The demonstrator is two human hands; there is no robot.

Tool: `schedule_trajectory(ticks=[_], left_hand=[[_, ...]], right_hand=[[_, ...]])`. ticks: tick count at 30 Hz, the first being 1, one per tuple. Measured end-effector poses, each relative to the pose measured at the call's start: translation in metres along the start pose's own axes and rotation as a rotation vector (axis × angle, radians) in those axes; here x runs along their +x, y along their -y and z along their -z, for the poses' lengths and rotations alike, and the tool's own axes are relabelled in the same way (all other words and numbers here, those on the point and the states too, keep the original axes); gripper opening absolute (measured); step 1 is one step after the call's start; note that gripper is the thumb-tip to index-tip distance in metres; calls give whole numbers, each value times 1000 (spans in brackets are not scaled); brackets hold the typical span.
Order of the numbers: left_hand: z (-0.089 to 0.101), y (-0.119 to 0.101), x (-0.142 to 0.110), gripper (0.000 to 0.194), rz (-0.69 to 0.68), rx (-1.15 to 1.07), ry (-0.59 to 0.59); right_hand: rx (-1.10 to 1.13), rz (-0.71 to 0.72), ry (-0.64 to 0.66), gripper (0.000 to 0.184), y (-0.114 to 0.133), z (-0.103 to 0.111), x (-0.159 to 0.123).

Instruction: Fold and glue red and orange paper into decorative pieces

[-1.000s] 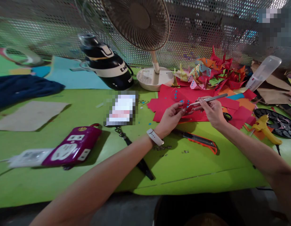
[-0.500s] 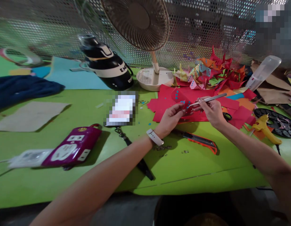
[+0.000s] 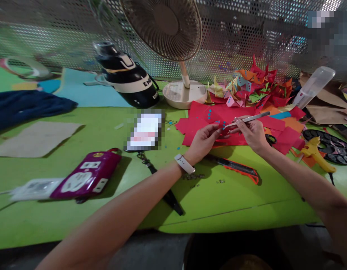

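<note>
Setting appears to be a papercraft workspace, exact premises undetermined: green work table (image 3: 120,127) bearing folded paper figures (image 3: 252,84), red paper sheets (image 3: 235,108), utility knife (image 3: 238,168) and yellow glue gun (image 3: 316,152); perforated panel (image 3: 224,45) behind.

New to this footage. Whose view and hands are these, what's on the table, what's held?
No machine here: these are a person's bare hands, seen by one camera worn on their head, looking forward and down.

The right hand holds metal tweezers, tip close to the left hand. That one pinches what looks like a small red paper piece; the fingers partly hide it.

On the green table lie red paper sheets, an orange cutter, a yellow glue gun and a pile of folded paper. A fan and a black-and-white bottle stand behind.
</note>
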State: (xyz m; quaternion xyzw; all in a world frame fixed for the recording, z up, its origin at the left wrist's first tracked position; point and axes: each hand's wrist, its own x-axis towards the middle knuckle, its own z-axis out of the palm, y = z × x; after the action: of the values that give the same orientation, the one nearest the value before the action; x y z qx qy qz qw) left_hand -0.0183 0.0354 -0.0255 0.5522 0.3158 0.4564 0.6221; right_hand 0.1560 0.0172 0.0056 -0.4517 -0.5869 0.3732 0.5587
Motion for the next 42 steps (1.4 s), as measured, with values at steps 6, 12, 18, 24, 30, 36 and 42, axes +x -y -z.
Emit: schedule_trajectory(ticks=[6, 12, 18, 24, 30, 36, 42], left_hand=[[1, 1, 0, 23, -5, 27, -20], [0, -1, -1, 36, 6, 0, -14], [0, -2, -3, 34, 34, -17, -1], [-1, -3, -3, 37, 43, -29, 6], [-1, -3, -3, 36, 41, -18, 10], [-2, -4, -4, 38, 47, -24, -3], [-2, -5, -4, 41, 59, -22, -4]], right_hand=[[-3, 23, -16, 47, 1, 0, 0], [2, 34, -17, 45, 0, -1, 0], [-38, 61, -22, 44, 1, -1, 0], [-68, 87, -14, 44, 0, 0, -1], [-82, 91, -14, 43, 1, 0, -2], [-80, 107, -29, 43, 0, 0, -2], [-76, 91, -31, 43, 1, 0, -3]])
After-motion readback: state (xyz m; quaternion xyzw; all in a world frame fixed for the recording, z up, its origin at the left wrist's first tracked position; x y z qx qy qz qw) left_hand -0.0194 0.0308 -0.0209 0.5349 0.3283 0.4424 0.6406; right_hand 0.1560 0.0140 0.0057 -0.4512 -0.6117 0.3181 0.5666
